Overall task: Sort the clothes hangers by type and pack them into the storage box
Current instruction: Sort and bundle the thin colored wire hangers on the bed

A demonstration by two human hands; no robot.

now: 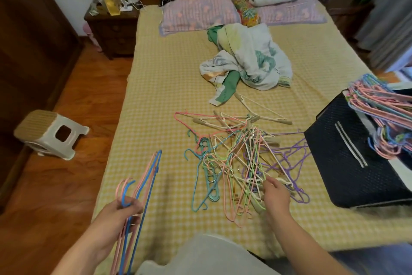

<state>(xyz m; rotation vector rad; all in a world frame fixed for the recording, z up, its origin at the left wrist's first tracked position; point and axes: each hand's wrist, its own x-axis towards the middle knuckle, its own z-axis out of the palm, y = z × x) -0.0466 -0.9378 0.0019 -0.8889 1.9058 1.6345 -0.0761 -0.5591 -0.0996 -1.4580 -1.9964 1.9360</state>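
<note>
While the left hand (121, 210) holds a small bundle of pink and blue hangers (142, 187) beside the bed's left edge, the right hand (275, 193) reaches into the tangled pile of hangers (240, 163) on the bed (156, 96). The left fingers are curled around the hook ends of the bundle, with the thumb closed over them; the long bodies of these hangers point away from the person and also run down past the wrist. The right hand lies at the near right part of the pile. Its fingers are bent and seem to pinch a thin cream-coloured hanger, but which wire exactly they hold I cannot tell, because many cross at that place.

The pile lies in the middle of the yellow checked bed cover, near the person. It mixes thin wire hangers in pink, green, blue, purple and cream with some thicker beige ones at the far side. To the right of the pile, touching some purple hangers, stands a black storage box (347, 158) on the bed's right edge. A stack of pink and blue hangers (379, 100) rests over its top and hangs down inside.

Further away on the bed lie a crumpled blanket (252, 60) and pillows (200, 13). A plastic stool (49, 134) lies tipped on the wooden floor (89, 96) at the left.
</note>
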